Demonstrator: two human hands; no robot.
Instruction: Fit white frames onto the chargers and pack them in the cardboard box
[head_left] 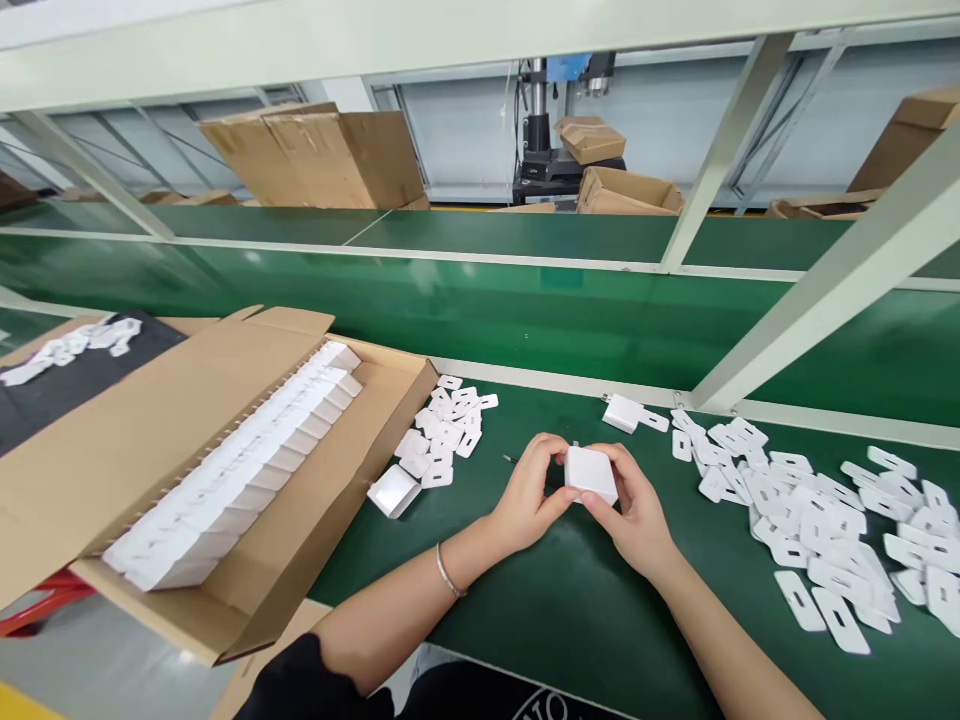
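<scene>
A white plug-in charger is held between both hands above the green table, its prongs pointing away from me. My left hand grips its left side with thumb and fingers. On the opposite side, my right hand is closed around it, thumb along the near edge. Behind the hands lies another white charger with a slotted white plate beside it. To the left of my hands rests a white charger housing, next to a small heap of slotted white plates.
An open cardboard box at left holds a row of white chargers. Many slotted plates are spread at right. A slanting metal post rises from the table's back rail. A drill press and cartons stand beyond.
</scene>
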